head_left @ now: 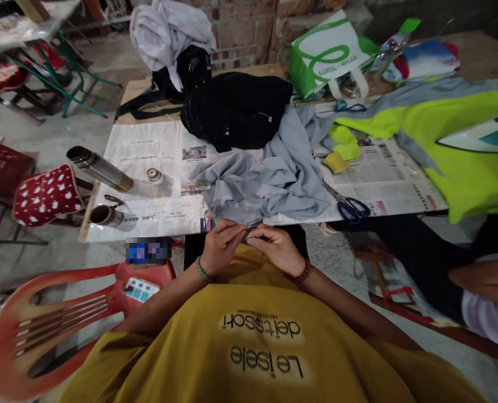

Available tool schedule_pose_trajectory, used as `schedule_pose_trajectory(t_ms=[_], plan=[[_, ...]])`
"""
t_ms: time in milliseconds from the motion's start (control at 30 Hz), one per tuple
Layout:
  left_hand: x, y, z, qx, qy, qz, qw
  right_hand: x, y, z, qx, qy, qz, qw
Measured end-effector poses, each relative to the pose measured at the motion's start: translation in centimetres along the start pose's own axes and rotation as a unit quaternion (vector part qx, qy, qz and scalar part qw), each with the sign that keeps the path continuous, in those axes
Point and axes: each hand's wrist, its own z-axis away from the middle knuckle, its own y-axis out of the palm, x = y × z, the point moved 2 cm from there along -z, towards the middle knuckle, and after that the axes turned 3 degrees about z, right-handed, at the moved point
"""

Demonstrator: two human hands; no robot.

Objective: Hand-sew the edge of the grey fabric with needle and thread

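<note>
Newspapers [156, 151] covered the table where the left hand [221, 246] and right hand [276, 249] pinched the soft, light grey cloth [269, 179] edge, which seemed best gripped at the hem.

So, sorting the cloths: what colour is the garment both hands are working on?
Plain light grey garment, clearest in the head view.

both hands [249, 246] pinch the edge of a grey garment [269, 179] beside blue-handled scissors [352, 208].
</note>
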Motion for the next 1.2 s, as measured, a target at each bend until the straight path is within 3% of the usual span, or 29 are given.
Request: schedule_pose_trajectory(t_ms=[200,400,567,700,1200], plan=[[0.5,0.0,0.8,0.058,0.063,-0.126,0.988,0.2,-0.7,0.1,-0.007,0.017,0.001,1.0],[-0.1,-0.1,0.7,0.066,0.061,-0.13,0.987,0.3,-1.1,-0.1,-0.012,0.018,0.008,1.0],[-0.1,0.0,1.0,0.08,0.121,-0.124,0.982,0.0,-1.5,-0.1,-0.01,0.037,-0.007,0.999],[-0.2,0.1,1.0,0.057,0.155,-0.126,0.978,-0.4,-1.6,0.0,-0.011,0.051,-0.003,0.999],[-0.3,-0.2,0.8,0.041,0.11,-0.115,0.986,-0.9,-1.2,0.3,0.011,0.069,-0.017,0.997]])
